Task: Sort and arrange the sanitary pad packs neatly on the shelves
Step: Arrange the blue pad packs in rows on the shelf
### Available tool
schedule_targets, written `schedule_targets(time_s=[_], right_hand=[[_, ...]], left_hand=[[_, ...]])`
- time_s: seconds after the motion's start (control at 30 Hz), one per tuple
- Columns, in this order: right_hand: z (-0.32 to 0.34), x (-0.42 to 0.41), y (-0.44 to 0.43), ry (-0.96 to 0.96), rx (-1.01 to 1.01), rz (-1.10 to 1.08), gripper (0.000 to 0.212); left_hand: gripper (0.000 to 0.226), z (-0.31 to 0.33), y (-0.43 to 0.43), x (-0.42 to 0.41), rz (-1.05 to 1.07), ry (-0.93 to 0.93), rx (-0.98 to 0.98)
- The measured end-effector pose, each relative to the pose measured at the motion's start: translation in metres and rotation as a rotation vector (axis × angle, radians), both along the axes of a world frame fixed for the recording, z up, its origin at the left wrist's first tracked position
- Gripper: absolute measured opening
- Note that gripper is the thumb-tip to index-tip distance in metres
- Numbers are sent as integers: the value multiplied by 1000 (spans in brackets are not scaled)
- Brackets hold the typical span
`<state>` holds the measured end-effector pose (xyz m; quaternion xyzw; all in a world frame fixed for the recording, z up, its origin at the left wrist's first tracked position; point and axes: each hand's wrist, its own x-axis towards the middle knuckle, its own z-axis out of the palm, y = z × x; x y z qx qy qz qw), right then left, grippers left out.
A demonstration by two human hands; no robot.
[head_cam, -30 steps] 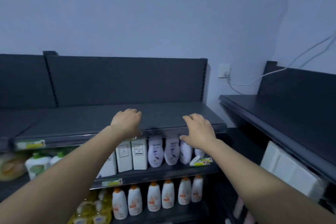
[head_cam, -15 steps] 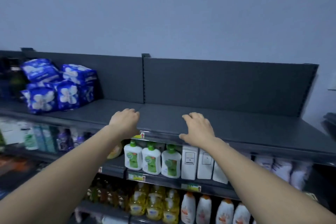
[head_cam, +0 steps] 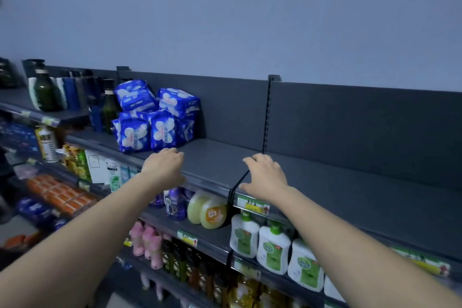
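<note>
Several blue and white sanitary pad packs sit in a loose pile at the left of the dark top shelf, some stacked on others. My left hand hovers at the shelf's front edge, just right of and below the pile, fingers curled down, holding nothing. My right hand rests over the front edge further right, near the joint between two shelf sections, fingers spread and empty. Both forearms reach in from the bottom of the view.
Dark bottles stand left of the packs. Below are shelves with green and white soap bottles, round soaps, purple pouches, pink bottles and orange packs. The top shelf right of the pile is bare.
My view has swung left along the shelf, bringing the pad packs much closer to my left hand. Both hands keep the same open pose over the shelf edge.
</note>
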<state>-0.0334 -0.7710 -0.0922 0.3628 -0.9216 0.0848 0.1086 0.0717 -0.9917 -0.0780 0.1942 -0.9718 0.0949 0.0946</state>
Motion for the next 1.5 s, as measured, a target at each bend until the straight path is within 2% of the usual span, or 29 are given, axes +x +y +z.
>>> schedule_targets(time_s=[0.1,0.27,0.7,0.97,1.03,1.1,1.17,1.23,1.3,1.43,1.5], right_hand=[[0,-24,-41,-6,-5,61,67],[2,-65,-104,-14,1,135,67],[-29,-131,-215,-88,93,171,68],[-35,-153,-255,-153,120,107,69],[-37,-156,-263,-167,124,94,69],[-40,-158,-270,-185,127,81,70],[-42,-158,-275,-201,127,74,71],[-43,-159,-279,-218,113,69,71],[-42,-160,-283,-238,56,60,73],[-35,-161,-286,-417,-243,21,92],[-33,-159,-288,-534,-370,10,103]], left_hand=[[42,1,-33,-17,50,-5,-8],[41,2,-85,-55,120,-20,-13],[51,-12,-195,-135,154,-31,-46],[45,-3,-259,-190,104,160,42],[41,-1,-269,-200,121,167,64],[34,4,-274,-206,132,151,2],[19,6,-278,-211,97,203,-28],[7,4,-280,-214,16,328,92],[14,-1,-282,-213,-40,452,269],[19,-2,-291,-201,-47,669,650],[19,-1,-294,-192,-53,735,754]])
